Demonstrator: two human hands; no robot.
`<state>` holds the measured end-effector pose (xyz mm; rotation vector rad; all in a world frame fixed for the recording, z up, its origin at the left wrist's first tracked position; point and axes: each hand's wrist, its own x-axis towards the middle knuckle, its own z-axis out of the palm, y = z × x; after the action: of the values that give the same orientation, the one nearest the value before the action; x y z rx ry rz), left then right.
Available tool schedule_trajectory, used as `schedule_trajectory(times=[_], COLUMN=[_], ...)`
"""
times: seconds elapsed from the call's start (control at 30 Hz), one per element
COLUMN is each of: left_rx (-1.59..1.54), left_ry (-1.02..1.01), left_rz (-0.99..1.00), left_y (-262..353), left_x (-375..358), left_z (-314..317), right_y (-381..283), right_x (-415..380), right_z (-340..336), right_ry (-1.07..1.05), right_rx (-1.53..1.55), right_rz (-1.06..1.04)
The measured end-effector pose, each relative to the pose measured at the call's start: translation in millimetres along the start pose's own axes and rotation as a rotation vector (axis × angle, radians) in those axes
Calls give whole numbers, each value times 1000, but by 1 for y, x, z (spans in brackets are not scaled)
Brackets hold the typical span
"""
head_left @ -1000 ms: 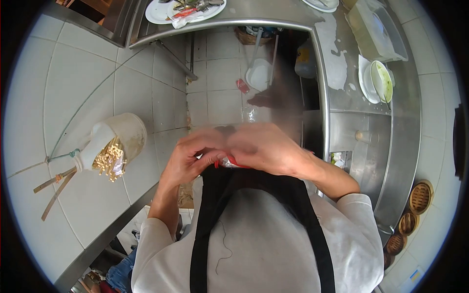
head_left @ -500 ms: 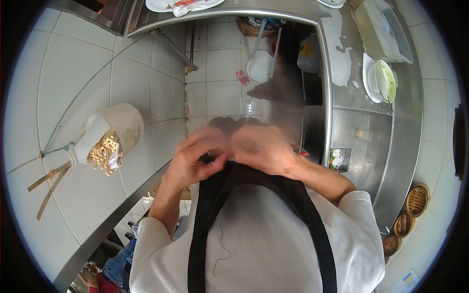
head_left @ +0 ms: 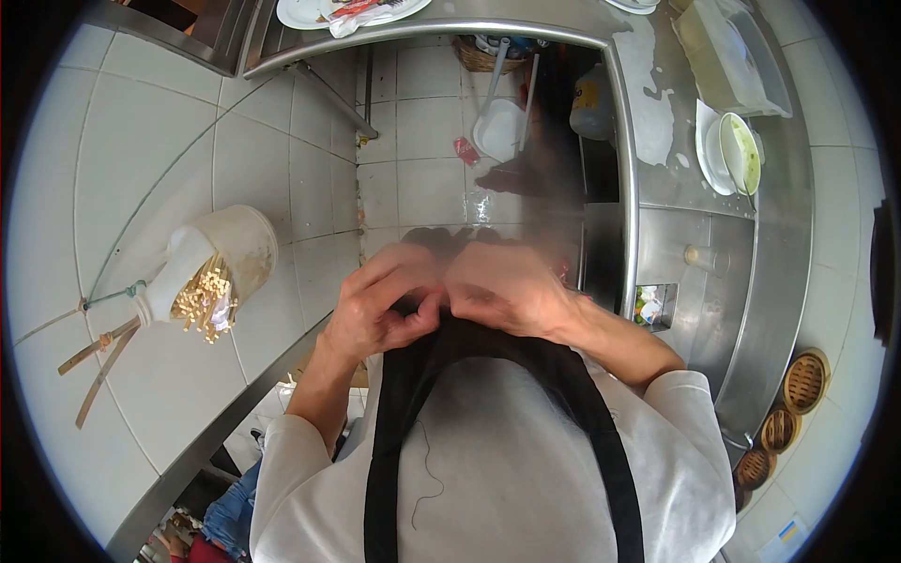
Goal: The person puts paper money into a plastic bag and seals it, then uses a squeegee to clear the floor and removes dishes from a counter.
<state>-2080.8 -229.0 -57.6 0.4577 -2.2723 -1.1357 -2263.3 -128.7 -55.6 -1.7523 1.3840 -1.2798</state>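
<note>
My left hand point(head_left: 387, 298) is closed, its thumb and forefinger pinched together at the front edge of the black apron point(head_left: 488, 340). Beside it and almost touching, my right hand point(head_left: 507, 289) has its fingers curled in. Whatever the fingertips of either hand hold is hidden and blurred. The apron's black straps run down over a white shirt point(head_left: 511, 450), where a thin dark thread lies.
A steel counter point(head_left: 657, 169) at right bears a green-lined bowl point(head_left: 740, 155) and plastic bin point(head_left: 727, 61). Plates point(head_left: 300, 11) lie at top left. A jug of sticks point(head_left: 249, 249) hangs on the left wall. Steamer baskets point(head_left: 804, 381) stand right; a person's jeans point(head_left: 230, 516) show lower left.
The view has shifted slightly. Both hands stay close together at the apron edge, with only small finger movement.
</note>
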Motion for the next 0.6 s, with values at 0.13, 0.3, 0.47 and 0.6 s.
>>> schedule_trajectory(times=[0.13, 0.3, 0.47, 0.6], left_rx=[-3, -84, -126, -156], left_ry=[-26, -36, -28, -58], left_rz=[-19, -113, -115, -96], left_y=[1, 2, -1, -6], left_x=[1, -1, -3, -3], left_z=[-3, -5, -6, -9], right_y=[2, 3, 0, -1], right_x=[3, 3, 3, 4], right_z=[-3, 1, 4, 4], right_ry=[-57, -60, -37, -41], right_rx=[-41, 49, 145, 183], right_rz=[-16, 39, 106, 150])
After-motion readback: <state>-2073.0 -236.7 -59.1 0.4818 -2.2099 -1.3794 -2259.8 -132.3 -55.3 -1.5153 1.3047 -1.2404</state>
